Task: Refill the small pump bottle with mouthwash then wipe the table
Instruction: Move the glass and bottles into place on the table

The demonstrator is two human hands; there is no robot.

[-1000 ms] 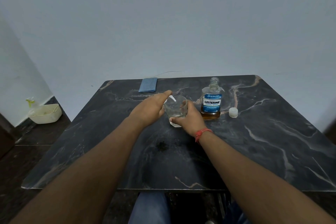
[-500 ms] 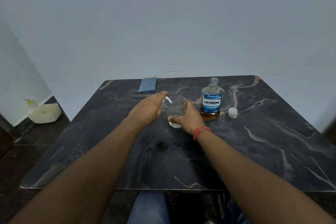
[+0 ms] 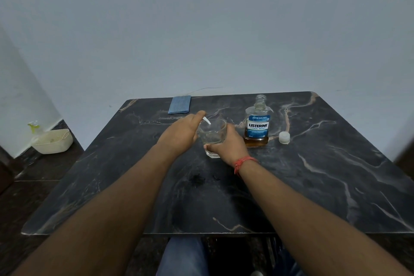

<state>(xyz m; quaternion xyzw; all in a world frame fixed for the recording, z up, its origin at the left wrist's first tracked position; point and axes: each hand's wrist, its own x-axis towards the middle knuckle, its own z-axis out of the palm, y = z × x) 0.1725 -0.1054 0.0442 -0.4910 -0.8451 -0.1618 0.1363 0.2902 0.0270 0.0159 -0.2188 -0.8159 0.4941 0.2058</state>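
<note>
On the dark marble table (image 3: 336, 175), my right hand (image 3: 226, 144) grips a small clear pump bottle (image 3: 211, 134) from its near side. The bottle stands open with a little clear liquid in it. My left hand (image 3: 181, 132) holds the pump head; only its white tube (image 3: 207, 121) shows, at the bottle's mouth. To the right stands an uncapped Listerine mouthwash bottle (image 3: 257, 123), amber liquid low in it. Its white cap (image 3: 284, 137) lies further right. A folded blue cloth (image 3: 180, 104) lies at the table's far edge.
A pale wall rises directly behind the table. On the floor to the left sits a cream basket (image 3: 52, 141) with a spray bottle (image 3: 34, 127) in it. Small dark smudges (image 3: 197, 179) mark the tabletop between my forearms.
My left hand has shifted slightly left with the white tube, staying at the bottle's mouth. The right hand and the bottle have hardly moved.
</note>
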